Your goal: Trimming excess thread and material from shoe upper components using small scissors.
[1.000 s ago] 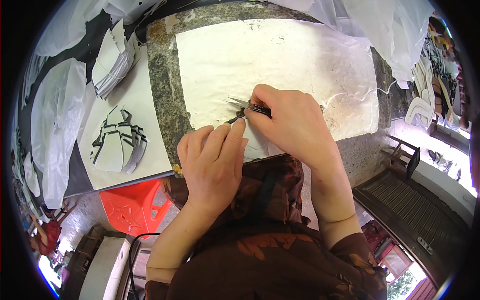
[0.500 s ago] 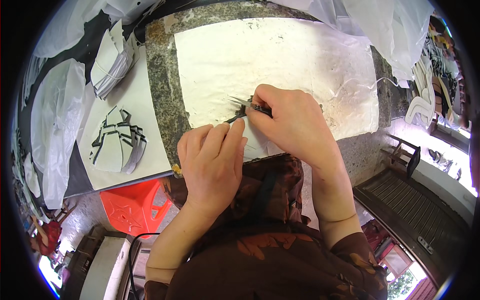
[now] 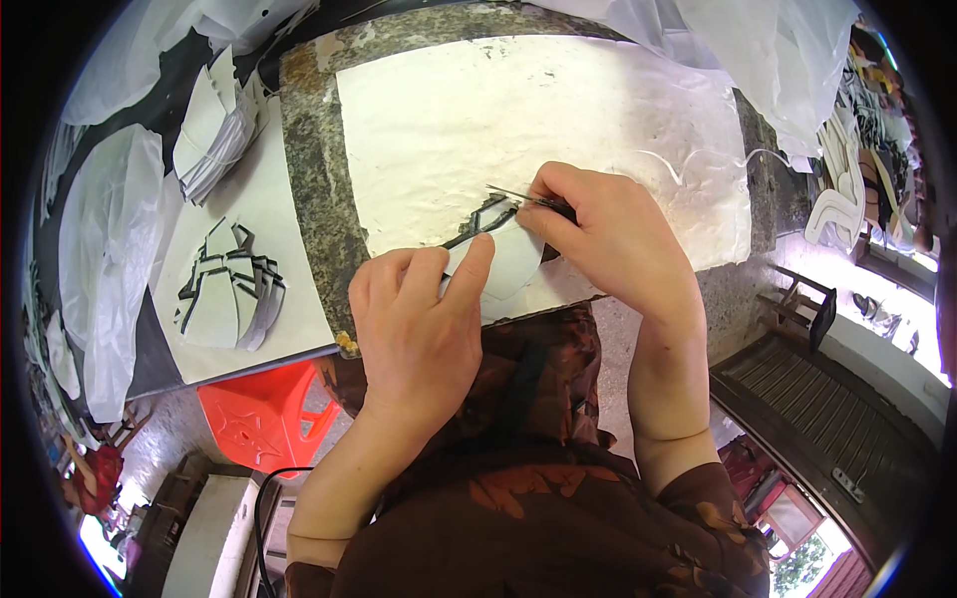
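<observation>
A light grey-white cut piece with black edging strips (image 3: 506, 261) lies near the front of the white work sheet (image 3: 449, 120). My left hand (image 3: 414, 314) rests on its left side, fingers stretched out and the index fingertip pressing its surface. Closed around the dark handle of small scissors (image 3: 522, 195) is my right hand (image 3: 613, 229). Their thin metal blades point left, just above the upper end of the piece. My fingers hide most of the handle, and the left hand covers the piece's left edge.
Similar black-edged pieces (image 3: 224, 299) lie in a fanned pile at left, with a tied bundle of white pieces (image 3: 209, 135) behind. Clear plastic bags (image 3: 120, 239) sit along the left and back. A red stool (image 3: 261, 419) stands below the table's front edge.
My right hand has shifted slightly right with the scissors, whose blades look closer together. More of the black-edged piece now shows between my hands. The left hand stays nearly in place.
</observation>
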{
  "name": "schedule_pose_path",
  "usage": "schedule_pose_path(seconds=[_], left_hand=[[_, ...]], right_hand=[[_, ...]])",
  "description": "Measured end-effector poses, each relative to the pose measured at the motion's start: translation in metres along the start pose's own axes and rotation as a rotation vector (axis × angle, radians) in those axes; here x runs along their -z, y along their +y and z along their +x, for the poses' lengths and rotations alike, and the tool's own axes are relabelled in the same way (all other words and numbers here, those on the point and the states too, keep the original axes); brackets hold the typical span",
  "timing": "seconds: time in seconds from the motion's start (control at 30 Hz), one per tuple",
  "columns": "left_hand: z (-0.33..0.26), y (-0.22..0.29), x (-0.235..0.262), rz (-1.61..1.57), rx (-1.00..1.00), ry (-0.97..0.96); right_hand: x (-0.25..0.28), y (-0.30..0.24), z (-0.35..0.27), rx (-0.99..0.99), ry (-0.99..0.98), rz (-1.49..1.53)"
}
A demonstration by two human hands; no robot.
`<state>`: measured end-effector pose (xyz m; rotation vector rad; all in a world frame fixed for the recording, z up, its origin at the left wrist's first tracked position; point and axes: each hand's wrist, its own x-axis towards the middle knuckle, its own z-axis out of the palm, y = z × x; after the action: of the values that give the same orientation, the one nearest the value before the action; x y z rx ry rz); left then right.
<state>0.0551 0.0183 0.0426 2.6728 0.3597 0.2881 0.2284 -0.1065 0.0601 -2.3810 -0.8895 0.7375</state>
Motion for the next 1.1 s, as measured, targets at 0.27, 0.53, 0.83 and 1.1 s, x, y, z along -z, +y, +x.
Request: schedule_pose_path(seconds=[0.27,0.53,0.83,1.1], left_hand=[[0.001,0.001,0.001,-0.016,0.001,-0.018],[0.01,0.003,0.008,0.018,-0.013,-0.115],[0.017,0.002,0.012,0.019,-0.029,-0.195],[0.011,0.0,0.001,-0.009,-0.014,-0.123]], right_hand=[[-0.005,0.004,0.001,0.046,0.04,0.0],[-0.006,0.006,0.003,0.068,0.048,-0.037],[-0.002,0.005,0.011,0.128,0.03,-0.105],[-0.009,0.012,0.007,0.167,0.095,-0.105]])
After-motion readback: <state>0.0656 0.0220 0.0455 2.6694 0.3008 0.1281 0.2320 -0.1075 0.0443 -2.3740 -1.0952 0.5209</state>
